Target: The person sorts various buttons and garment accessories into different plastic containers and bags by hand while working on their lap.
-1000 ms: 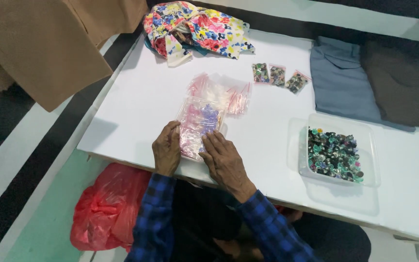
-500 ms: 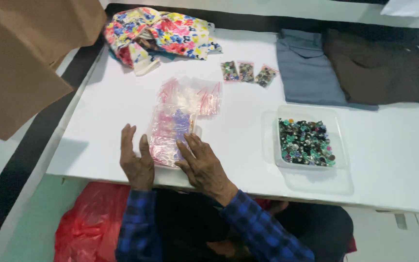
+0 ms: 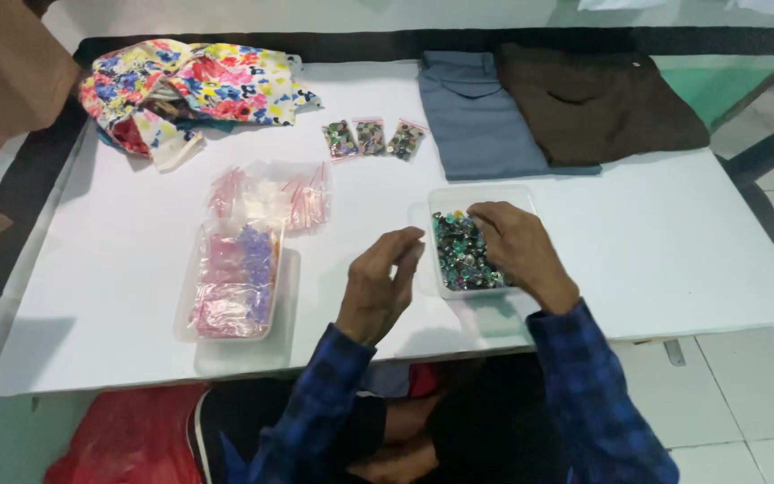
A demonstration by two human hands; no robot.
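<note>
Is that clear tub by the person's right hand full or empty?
Fairly full. The clear tub holds a heap of small dark and green pieces, and the right hand reaches into it.

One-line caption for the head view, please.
Right hand reaches into a clear tray of small dark-green pieces; left hand hovers beside it.

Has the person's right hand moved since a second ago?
Yes. The right hand left the container of small plastic bags and went rightward across the white table into the clear tray of dark beads.
</note>
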